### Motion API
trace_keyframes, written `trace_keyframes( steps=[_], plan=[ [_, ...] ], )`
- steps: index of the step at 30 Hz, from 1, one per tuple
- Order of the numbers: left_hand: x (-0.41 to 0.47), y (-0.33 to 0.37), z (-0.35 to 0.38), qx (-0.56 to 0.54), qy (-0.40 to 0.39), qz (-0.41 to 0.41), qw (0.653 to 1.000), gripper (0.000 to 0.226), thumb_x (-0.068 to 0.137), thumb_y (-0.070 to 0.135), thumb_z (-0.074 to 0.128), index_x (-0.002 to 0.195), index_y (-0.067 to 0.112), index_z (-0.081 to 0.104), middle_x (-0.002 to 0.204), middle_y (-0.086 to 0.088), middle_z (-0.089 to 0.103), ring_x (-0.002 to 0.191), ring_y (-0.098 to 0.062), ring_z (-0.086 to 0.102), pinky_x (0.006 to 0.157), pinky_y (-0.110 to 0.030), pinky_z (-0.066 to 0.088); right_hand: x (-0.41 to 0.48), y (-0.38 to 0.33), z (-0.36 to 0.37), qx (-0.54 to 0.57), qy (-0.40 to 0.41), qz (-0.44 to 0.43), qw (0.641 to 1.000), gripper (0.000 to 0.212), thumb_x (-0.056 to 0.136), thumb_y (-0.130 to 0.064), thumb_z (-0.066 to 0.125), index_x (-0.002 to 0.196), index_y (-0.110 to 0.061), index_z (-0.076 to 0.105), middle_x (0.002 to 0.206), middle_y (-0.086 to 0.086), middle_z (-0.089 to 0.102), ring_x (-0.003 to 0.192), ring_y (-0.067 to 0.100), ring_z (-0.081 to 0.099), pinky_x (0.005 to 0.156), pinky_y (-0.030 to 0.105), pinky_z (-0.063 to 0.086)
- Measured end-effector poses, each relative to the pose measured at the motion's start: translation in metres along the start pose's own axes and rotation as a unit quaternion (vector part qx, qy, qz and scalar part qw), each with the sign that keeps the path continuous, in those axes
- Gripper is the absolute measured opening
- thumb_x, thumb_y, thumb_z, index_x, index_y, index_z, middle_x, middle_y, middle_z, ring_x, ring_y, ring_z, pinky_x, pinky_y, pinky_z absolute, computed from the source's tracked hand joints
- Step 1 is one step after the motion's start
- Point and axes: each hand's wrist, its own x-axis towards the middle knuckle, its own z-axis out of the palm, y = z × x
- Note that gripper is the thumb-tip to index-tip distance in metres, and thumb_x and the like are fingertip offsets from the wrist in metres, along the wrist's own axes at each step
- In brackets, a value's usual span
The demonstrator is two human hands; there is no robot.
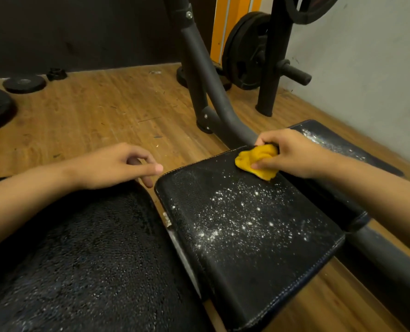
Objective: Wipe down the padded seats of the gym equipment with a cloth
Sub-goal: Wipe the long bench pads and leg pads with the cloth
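Right of centre in the frame, the right hand (292, 154) grips a bunched yellow cloth (256, 161), its fingers curled over the top and the thumb tucked against the near side. It presses the cloth onto the far edge of the black seat pad (247, 224). That pad fills the middle and lower right of the frame; its stitched surface is scattered with white specks, thickest across its middle. Beyond the right hand, toward the upper right, a second black pad (330, 144) shows a similar speckled patch. At the left, the left hand (117, 166) holds nothing: its forefinger reaches out toward the seat pad while the other fingers curl loosely. It sits over the far end of a larger textured black pad (79, 259) that covers the lower left. A curved dark frame tube (206, 75) rises from the wooden floor (91, 111) at upper centre, with black weight plates (244, 51) racked just to its right. Another plate (24, 84) lies flat on the floor at the upper left.
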Motion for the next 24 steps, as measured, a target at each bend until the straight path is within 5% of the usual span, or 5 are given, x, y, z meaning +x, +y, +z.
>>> trace_keyframes(
  steps=[6,11,16,19,24],
  plan=[
    [0.005,0.007,0.004,-0.014,-0.079,0.002,0.997,0.047,0.079,0.063,0.061,0.086,0.019,0.073,0.086,0.002,0.076,0.087,-0.02,0.072,0.097,-0.044,0.05,0.034,-0.018,0.032,-0.061,0.158,0.02,0.985,0.018,0.08,-0.027,0.072,0.094,-0.019,0.063,0.091,0.001,0.065,0.092,0.021,0.059,0.072,0.031,0.041],
    [0.003,0.013,0.002,-0.049,-0.106,-0.016,0.993,0.04,0.077,0.047,0.063,0.086,0.009,0.066,0.082,0.0,0.076,0.077,-0.011,0.069,0.08,-0.021,0.048,0.007,-0.037,0.037,-0.013,0.072,-0.079,0.994,0.018,0.081,-0.029,0.073,0.088,-0.018,0.061,0.079,-0.006,0.062,0.076,0.008,0.057,0.064,0.029,0.042],
    [0.003,0.013,0.006,-0.062,-0.087,-0.011,0.994,0.026,0.087,0.032,0.063,0.082,0.006,0.064,0.054,0.008,0.066,0.049,0.004,0.054,0.061,-0.005,0.04,0.031,-0.023,0.028,-0.078,0.116,0.009,0.99,0.019,0.083,-0.03,0.07,0.093,-0.022,0.056,0.091,0.001,0.062,0.093,0.023,0.059,0.072,0.033,0.041],
    [0.003,0.012,0.005,-0.06,-0.088,-0.014,0.994,0.036,0.078,0.044,0.064,0.085,0.009,0.067,0.073,0.001,0.075,0.069,-0.007,0.066,0.073,-0.014,0.049,0.031,-0.048,0.05,-0.066,0.136,-0.035,0.988,0.02,0.082,-0.029,0.069,0.099,-0.021,0.061,0.099,0.001,0.065,0.098,0.024,0.06,0.078,0.034,0.044],
    [0.005,0.009,0.006,-0.06,-0.075,-0.014,0.995,0.045,0.07,0.051,0.066,0.087,0.01,0.069,0.08,-0.001,0.076,0.087,-0.021,0.071,0.094,-0.033,0.051,0.009,-0.061,0.048,-0.013,0.025,-0.13,0.991,0.018,0.082,-0.028,0.073,0.093,-0.02,0.061,0.087,-0.008,0.062,0.083,0.009,0.058,0.071,0.033,0.046]
  ],
)
